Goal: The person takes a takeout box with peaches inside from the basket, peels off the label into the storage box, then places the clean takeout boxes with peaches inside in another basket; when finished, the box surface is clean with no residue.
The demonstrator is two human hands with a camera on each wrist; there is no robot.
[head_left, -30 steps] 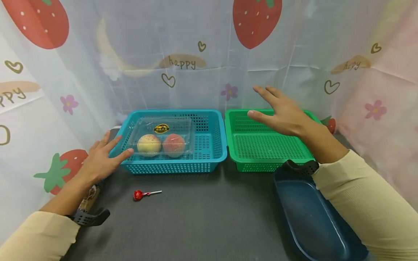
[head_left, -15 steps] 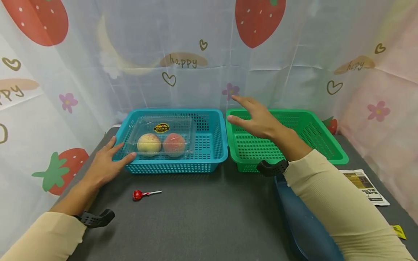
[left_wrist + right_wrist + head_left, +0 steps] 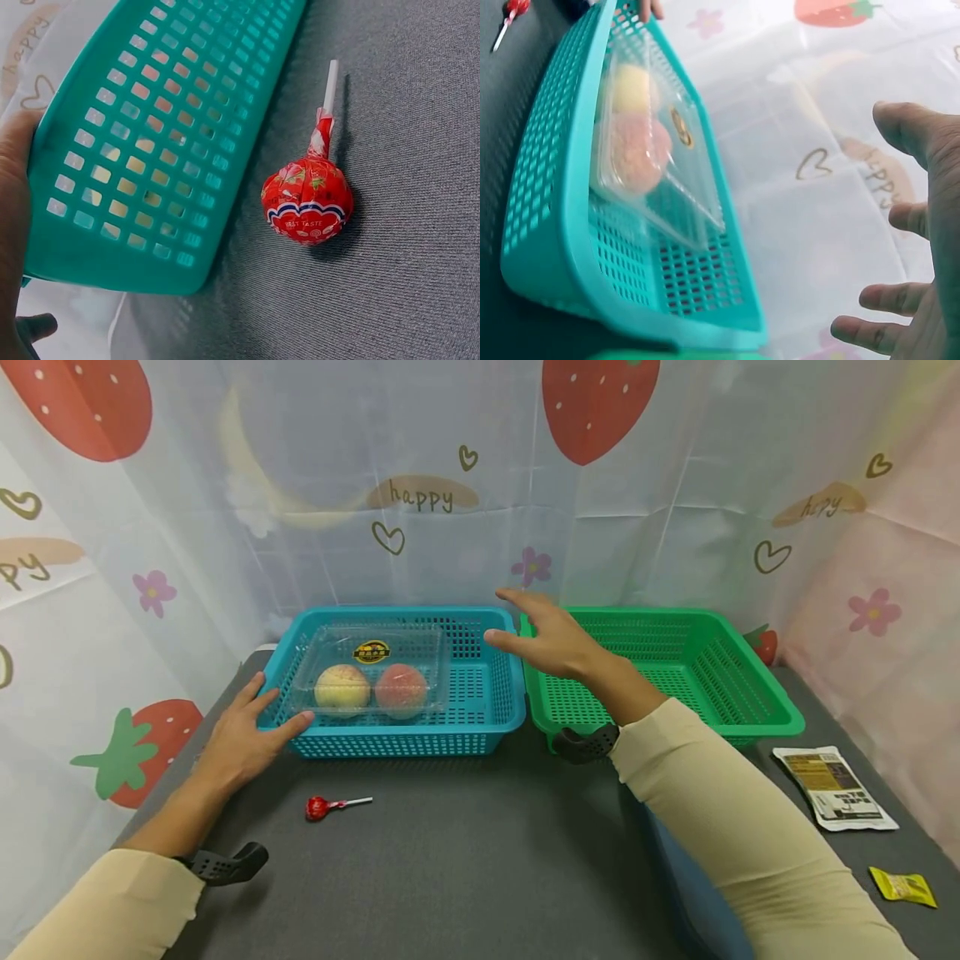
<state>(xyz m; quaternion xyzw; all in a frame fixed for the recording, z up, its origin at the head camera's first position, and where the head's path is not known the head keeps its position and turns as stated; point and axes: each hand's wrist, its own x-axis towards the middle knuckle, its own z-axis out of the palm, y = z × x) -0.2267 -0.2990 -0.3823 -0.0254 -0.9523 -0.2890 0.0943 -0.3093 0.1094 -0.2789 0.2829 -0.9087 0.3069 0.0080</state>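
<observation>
A blue plastic basket [image 3: 480,720] holds a clear lidded fruit box [image 3: 438,664] with a yellowish peach [image 3: 342,690] and a pink-red peach [image 3: 401,689] inside. My left hand [image 3: 243,739] rests at the basket's front left corner, its fingers fairly straight along the left rim and its thumb reaching over the front rim. Fingers spread and holding nothing, my right hand [image 3: 551,639] hovers near the basket's right end, where it overlaps the gap beside the green basket [image 3: 757,727]. A red-wrapped lollipop [image 3: 307,199] lies on the dark tabletop in front of the blue basket.
A dark blue tray [image 3: 693,881] stands at the front right, partly hidden under the right sleeve. Farther right lie a white and brown packet [image 3: 836,789] and a small yellow wrapped candy [image 3: 903,887]. A printed curtain [image 3: 465,427] hangs behind the baskets.
My right hand has moved left from over the green basket to the blue basket's right end. My left hand has shifted slightly down onto the corner. The packet and yellow candy have come into view.
</observation>
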